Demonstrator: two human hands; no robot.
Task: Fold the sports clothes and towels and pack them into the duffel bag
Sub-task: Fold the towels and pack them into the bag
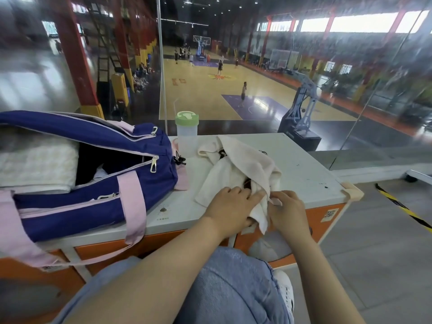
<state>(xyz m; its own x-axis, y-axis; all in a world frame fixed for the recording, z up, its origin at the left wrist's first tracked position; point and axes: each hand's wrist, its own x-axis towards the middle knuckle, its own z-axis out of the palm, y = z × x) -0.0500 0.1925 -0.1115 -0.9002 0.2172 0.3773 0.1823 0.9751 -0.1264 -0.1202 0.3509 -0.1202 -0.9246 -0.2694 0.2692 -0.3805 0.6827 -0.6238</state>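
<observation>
Duffel bag [93,183]: navy with pink straps, unzipped, lying on cabinet top [304,164] at left; folded white towel [35,164] inside.
Bottle [187,134]: green-lidded, upright just beside bag.
Cream towel [240,169]: crumpled, near front edge.
Left hand [230,210]: gripping towel's near corner.
Right hand [288,212]: pinching same corner.
</observation>
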